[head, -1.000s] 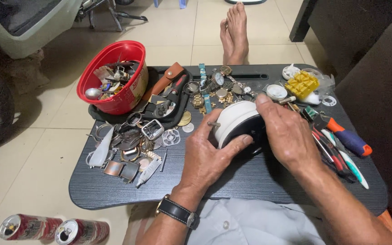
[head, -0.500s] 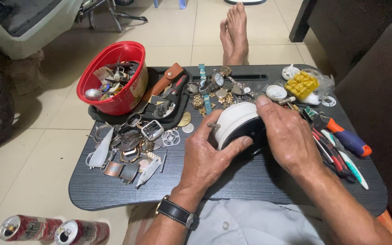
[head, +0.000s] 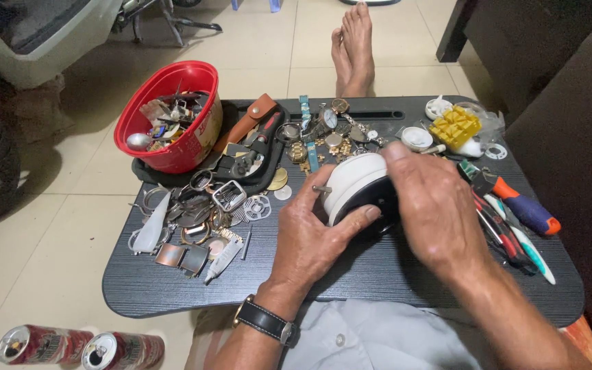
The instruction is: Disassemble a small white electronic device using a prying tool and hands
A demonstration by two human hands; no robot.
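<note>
- Nearest of all, two red drink cans [head: 80,347] lie on the tiled floor at the near left, just off the near left corner of the dark lap tray [head: 173,288].
- Along the tray's near edge there's a bare strip of dark surface, open from the left corner across to both wrists.
- Mid-tray: the left hand [head: 313,236] is curled around the near side of a round white and black case [head: 361,186], thumb pressed along its lower rim.
- The right hand [head: 433,205] lies over the case from the right, fingers bent across its top and gripping it.
- Left of the hands, a heap of metal buckles and watch parts [head: 196,223] spreads almost to the tray's left edge.
- Right of the hands, screwdrivers [head: 515,212] lie close to the right edge, little room there.
- Farther back, a red bowl [head: 166,116] of parts overhangs the far left corner; a yellow block [head: 455,127] sits far right.
- Beyond the far edge, bare feet [head: 352,48] rest on open tiles.
</note>
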